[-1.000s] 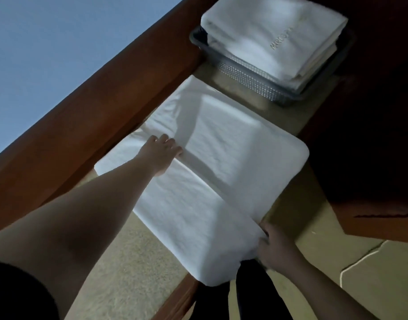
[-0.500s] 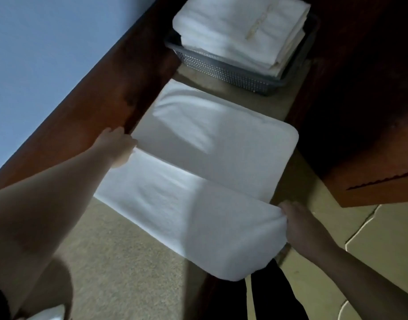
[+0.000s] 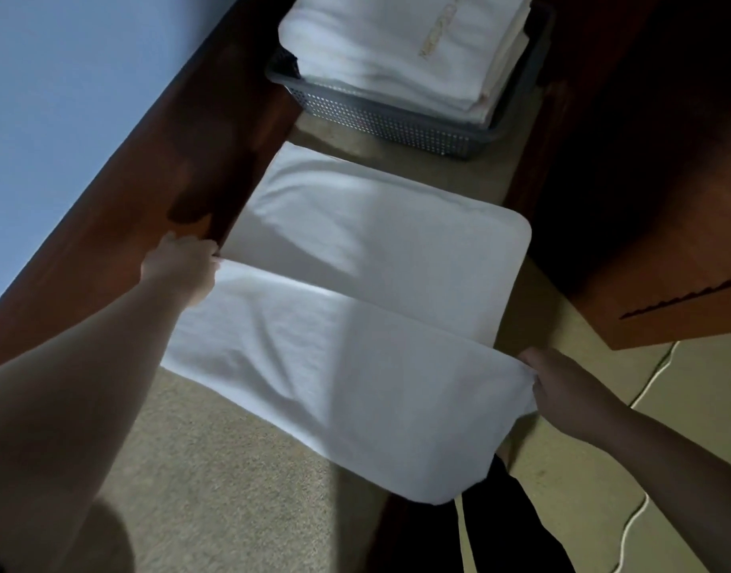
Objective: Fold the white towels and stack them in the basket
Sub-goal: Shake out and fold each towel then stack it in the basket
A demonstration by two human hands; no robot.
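Left hand (image 3: 182, 268) has slid off the middle of the flat white terry towel (image 3: 355, 324) out to its far-left edge, where it now sits at the end of the fold line; whether its grip is pinching the cloth or only pressing it, I cannot tell. Right hand (image 3: 562, 386) has moved right along the near flap and holds that corner pinched in its grip, flap lifted slightly. Towel lies on the beige carpeted surface (image 3: 231, 469), half-folded, just near of the grey perforated plastic basket (image 3: 397, 122), which already carries a stack of folded white towels (image 3: 397, 47). Reads as both ends set for the next fold; stacking not yet done.
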